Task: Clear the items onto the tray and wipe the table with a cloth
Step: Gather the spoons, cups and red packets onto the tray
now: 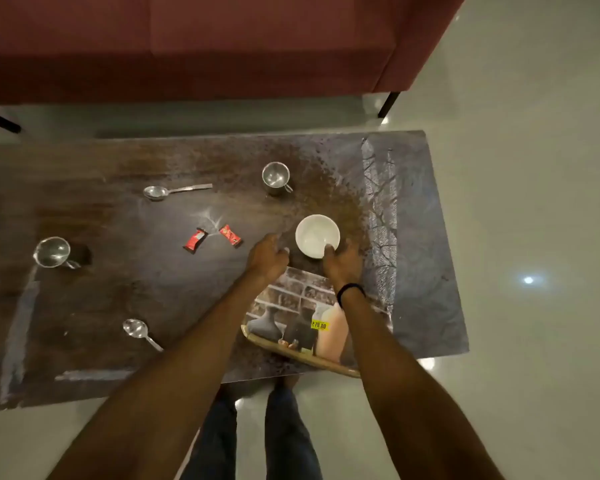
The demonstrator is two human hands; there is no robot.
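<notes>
A white bowl stands on the dark table, just beyond the printed tray at the near edge. My right hand grips the bowl's near rim, thumb inside it. My left hand hovers just left of the bowl with fingers curled and holds nothing. Two steel cups, two spoons and two red wrappers lie scattered over the table. No cloth is in view.
A red sofa runs along the far side of the table, its black legs on the pale floor. My legs stand at the near edge. The table's right end carries a grey tree print.
</notes>
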